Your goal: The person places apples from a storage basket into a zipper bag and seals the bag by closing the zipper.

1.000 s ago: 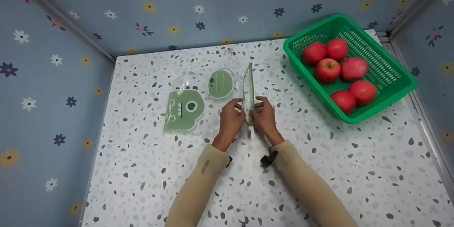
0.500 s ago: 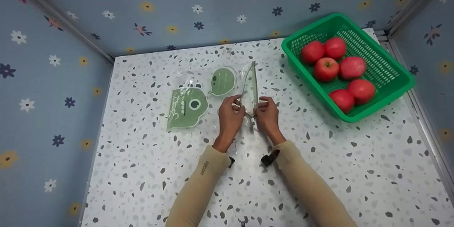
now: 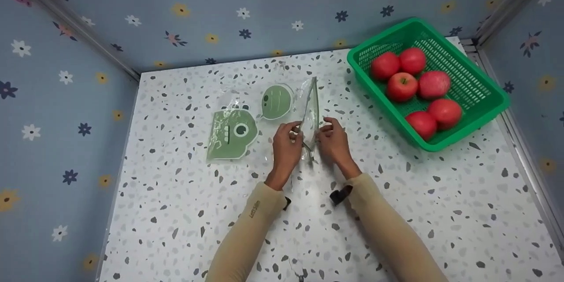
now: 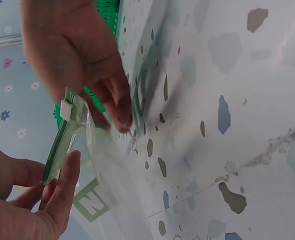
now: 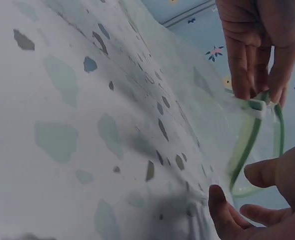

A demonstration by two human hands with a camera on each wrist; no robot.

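A clear zip bag (image 3: 312, 114) with a green-edged top stands on edge between the hands, its mouth parted. My left hand (image 3: 286, 147) pinches the bag's near end; in the left wrist view its fingers (image 4: 62, 192) lie on the green zip strip (image 4: 57, 142). At one end of that strip sits a white slider (image 4: 66, 110). My right hand (image 3: 335, 143) is at the bag's right side. In the right wrist view the right hand (image 5: 275, 195) has thumb and fingers spread apart, right at the strip, gripping nothing.
Left of the hands lie clear plastic with a green cartoon face (image 3: 235, 134) and a rounder green print (image 3: 276, 102). A green basket (image 3: 480, 128) with several red apples (image 3: 402, 87) stands at the back right. Flower-patterned walls (image 3: 264, 9) border the speckled table (image 3: 176, 229).
The bag's mouth has parted wider than a second ago. My right hand has loosened from the bag's edge and shifted slightly right, while my left hand stays on it.
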